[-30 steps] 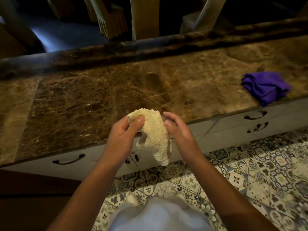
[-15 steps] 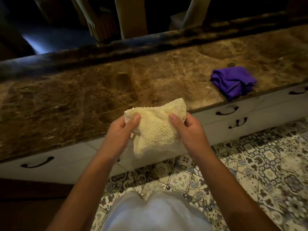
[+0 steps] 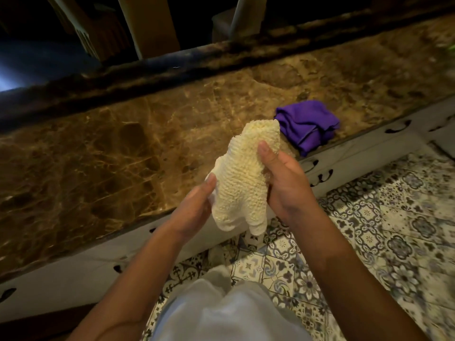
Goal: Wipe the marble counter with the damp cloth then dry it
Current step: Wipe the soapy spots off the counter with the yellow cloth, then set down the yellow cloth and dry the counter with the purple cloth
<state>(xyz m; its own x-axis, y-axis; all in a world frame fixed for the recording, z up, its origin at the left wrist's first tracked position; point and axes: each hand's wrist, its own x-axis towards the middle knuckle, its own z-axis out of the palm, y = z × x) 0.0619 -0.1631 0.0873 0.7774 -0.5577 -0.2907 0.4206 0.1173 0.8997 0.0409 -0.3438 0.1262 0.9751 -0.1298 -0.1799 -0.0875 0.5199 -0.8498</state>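
Observation:
A cream, nubbly cloth (image 3: 242, 178) is bunched lengthwise in the air over the front edge of the brown marble counter (image 3: 118, 148). My left hand (image 3: 194, 207) grips its lower left side, thumb on top. My right hand (image 3: 285, 183) grips its upper right side, thumb pressed into the fabric. The cloth's lower end hangs loose below both hands. A folded purple cloth (image 3: 307, 124) lies on the counter to the right, near the front edge, apart from my hands.
White drawers with dark curved handles (image 3: 317, 168) run under the counter's front edge. Patterned floor tiles (image 3: 369, 230) spread to the right and below. Pale furniture legs (image 3: 152, 25) stand in the dark behind the counter's raised back edge.
The cloth went from spread between both hands to bunched into a long roll. My right hand rose and my left hand dropped. The view shifted right along the counter.

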